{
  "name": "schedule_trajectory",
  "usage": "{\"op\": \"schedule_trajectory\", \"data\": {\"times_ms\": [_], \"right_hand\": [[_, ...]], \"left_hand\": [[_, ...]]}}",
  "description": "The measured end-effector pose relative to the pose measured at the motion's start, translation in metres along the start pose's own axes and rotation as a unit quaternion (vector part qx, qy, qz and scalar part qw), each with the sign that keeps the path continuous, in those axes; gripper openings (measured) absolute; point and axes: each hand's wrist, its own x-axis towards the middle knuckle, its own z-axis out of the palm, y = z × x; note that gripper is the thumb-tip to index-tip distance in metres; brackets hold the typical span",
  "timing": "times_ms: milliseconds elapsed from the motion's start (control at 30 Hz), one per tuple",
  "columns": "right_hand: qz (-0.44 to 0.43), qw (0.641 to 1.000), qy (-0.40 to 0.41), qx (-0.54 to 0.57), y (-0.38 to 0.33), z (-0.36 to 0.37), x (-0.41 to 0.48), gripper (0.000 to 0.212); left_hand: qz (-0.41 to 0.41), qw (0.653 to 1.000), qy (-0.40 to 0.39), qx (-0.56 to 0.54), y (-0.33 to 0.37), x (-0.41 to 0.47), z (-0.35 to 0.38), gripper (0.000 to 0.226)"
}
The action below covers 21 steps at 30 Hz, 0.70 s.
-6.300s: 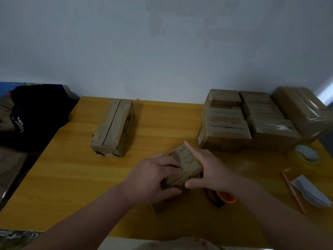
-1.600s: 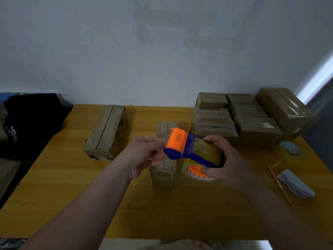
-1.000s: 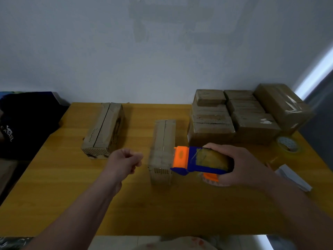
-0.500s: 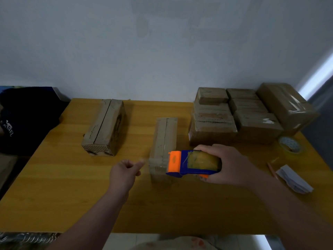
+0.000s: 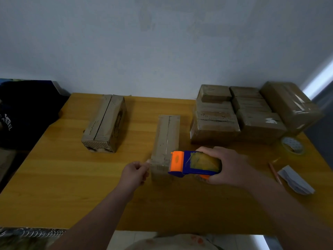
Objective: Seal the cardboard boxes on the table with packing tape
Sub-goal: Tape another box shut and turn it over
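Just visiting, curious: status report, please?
Left hand pinching clear tape end. Right hand gripping blue-and-orange plastic tape dispenser at narrow brown cardboard box's near end. Nothing blocking.

Open tabletop [image 5: 138, 127] between left box [image 5: 104, 123] and middle box [image 5: 166, 136] (box stack [image 5: 234, 120] at right).

- Only two arms and a strip of clothing are showing of the person in the head view.
- Left hand [image 5: 134, 173] is showing bare, with its knuckles and finger creases blurring in the dim light.
- Left forearm [image 5: 100, 210] is showing bare along its whole visible length, down to the lower frame edge.
- Right hand [image 5: 232, 167] is showing bare too, looking larger since it is nearer the lens.
- Right forearm [image 5: 281, 210] is showing bare out to the lower right corner.
- Pale beige-grey garment [image 5: 173, 242] is peeking in at bottom centre, with faint reddish-orange blotches or print on it; the pattern is blurring too much to tell.
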Motion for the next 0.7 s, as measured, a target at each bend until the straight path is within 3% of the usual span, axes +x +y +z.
{"op": "schedule_trajectory", "data": {"times_ms": [133,233,300,400,467,567,633,700], "right_hand": [[0.007,1.0,0.006,-0.004,0.005,0.002,-0.003,0.069],[0.003,1.0,0.008,-0.007,0.006,0.005,-0.002,0.07],[-0.003,1.0,0.014,-0.013,0.006,0.007,0.0,0.07],[0.0,1.0,0.021,-0.001,0.005,0.007,-0.001,0.068],[0.003,1.0,0.018,0.009,0.007,0.007,-0.003,0.068],[0.01,1.0,0.016,0.015,0.011,0.009,-0.005,0.069],[0.014,1.0,0.014,0.019,0.012,0.011,-0.005,0.07],[0.012,0.999,0.021,0.024,0.009,0.014,-0.003,0.069]], "left_hand": [[-0.031,0.997,-0.025,0.07,-0.005,0.002,0.0,0.023],[0.062,0.979,0.094,0.169,-0.004,0.004,0.0,0.022],[0.154,0.971,0.14,0.119,0.002,-0.003,0.001,0.023],[0.218,0.973,0.017,0.068,0.004,-0.018,0.01,0.048],[0.177,0.982,-0.062,0.034,-0.001,-0.023,0.017,0.065],[0.107,0.987,-0.118,0.016,-0.006,-0.019,0.015,0.081],[0.127,0.979,-0.139,0.075,-0.004,-0.019,0.011,0.091],[0.227,0.941,-0.101,0.23,-0.002,-0.02,0.009,0.104]]}}
